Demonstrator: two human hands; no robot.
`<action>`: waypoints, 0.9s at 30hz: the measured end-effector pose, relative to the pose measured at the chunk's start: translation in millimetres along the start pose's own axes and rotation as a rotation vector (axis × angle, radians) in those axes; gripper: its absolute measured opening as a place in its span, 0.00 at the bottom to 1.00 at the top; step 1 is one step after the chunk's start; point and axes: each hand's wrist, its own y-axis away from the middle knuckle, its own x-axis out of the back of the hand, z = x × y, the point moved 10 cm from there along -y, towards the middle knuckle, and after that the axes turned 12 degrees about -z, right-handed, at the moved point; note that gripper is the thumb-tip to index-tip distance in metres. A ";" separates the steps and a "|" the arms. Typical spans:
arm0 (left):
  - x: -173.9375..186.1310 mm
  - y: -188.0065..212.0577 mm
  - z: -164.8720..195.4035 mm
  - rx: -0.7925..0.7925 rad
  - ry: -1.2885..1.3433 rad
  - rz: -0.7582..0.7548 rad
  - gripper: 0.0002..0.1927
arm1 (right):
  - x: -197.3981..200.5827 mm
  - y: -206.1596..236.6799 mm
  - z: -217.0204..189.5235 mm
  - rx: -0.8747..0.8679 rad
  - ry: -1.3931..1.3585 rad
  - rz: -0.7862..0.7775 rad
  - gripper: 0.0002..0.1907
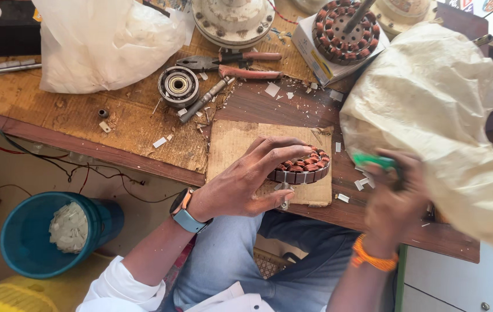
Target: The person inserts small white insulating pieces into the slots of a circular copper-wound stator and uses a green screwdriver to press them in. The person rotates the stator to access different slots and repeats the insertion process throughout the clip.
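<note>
Scattered paper scraps, pliers (229,62), a bearing (178,85) and a white plastic bag (104,40) litter the worn wooden desk (84,124), with a blue bucket (38,234) on the floor below. From the head view, the left hand (246,185) lies spread over a copper-wound stator (303,167), fingers pressing its top, on a cardboard square (240,144) at the desk's edge. Just right of it, the blurred right hand (394,202) is clenched around a green-handled tool (373,160), beside a crumpled cream bag (443,115).

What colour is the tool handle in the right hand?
Green handle, blurred, in the right hand; head view.
</note>
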 end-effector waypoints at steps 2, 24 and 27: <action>5.8 -7.6 -2.7 0.001 0.025 -0.006 0.38 | 13.1 -4.6 -12.8 0.126 -0.518 0.008 0.16; -2.7 -31.0 -5.0 0.144 -0.198 0.100 0.29 | -19.8 27.6 -32.2 0.055 -0.336 0.120 0.42; -3.2 -28.6 -0.5 0.146 -0.203 0.113 0.28 | -21.0 30.0 -41.2 0.073 -0.219 0.068 0.33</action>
